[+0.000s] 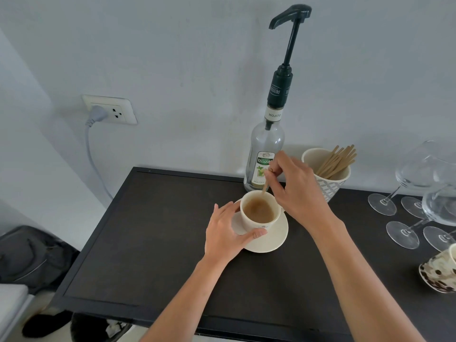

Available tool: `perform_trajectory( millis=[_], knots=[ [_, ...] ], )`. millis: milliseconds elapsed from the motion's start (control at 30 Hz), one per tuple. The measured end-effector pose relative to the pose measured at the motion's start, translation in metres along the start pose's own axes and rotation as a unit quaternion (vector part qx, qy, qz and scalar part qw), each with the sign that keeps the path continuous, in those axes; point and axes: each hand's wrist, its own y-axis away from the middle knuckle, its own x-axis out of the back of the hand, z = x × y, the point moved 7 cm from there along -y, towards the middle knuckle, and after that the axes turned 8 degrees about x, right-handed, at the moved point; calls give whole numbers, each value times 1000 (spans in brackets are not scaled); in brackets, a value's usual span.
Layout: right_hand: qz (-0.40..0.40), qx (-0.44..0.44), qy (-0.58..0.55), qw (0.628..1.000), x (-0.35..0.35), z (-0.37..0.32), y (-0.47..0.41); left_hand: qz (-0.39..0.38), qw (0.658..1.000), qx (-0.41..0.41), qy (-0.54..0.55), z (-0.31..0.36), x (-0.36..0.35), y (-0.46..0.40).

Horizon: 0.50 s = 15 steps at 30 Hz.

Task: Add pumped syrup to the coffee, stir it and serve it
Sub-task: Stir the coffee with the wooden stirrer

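Note:
A cream cup of light brown coffee (259,211) stands on a cream saucer (276,238) on the dark table (148,243). My left hand (227,233) holds the cup's left side, thumb across its front. My right hand (296,188) hovers just behind and right of the cup, pinching a wooden stir stick (265,185) whose lower end dips into the coffee. Behind the cup, against the wall, stands a clear syrup bottle (265,154) with a tall black pump (291,25), its spout pointing left.
A patterned pot of wooden stir sticks (328,174) sits right of the bottle. Several wine glasses (419,193) and a spotted cup (439,272) crowd the table's right end. A wall socket with a grey plug (108,111) is at left; a dark bag (29,255) lies below.

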Motion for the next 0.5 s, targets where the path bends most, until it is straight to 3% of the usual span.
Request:
perform_trajectory(
  millis=[67,167,300,433,500],
  knots=[
    [-10,13,13,1000,-1,-2,0,-4,1000,7,-6,0,0,0],
    [-17,-9,-84,996,-3,-7,0,-6,1000,4,-6,1,0,0],
    [-2,15,13,1000,2,-3,-2,-8,1000,6,-7,2,1,1],
    [-20,-4,-90,996,-3,-9,0,-12,1000,8,-11,2,0,1],
    [4,-11,-58,998,-2,-3,0,-8,1000,5,-9,2,0,1]
  ],
)
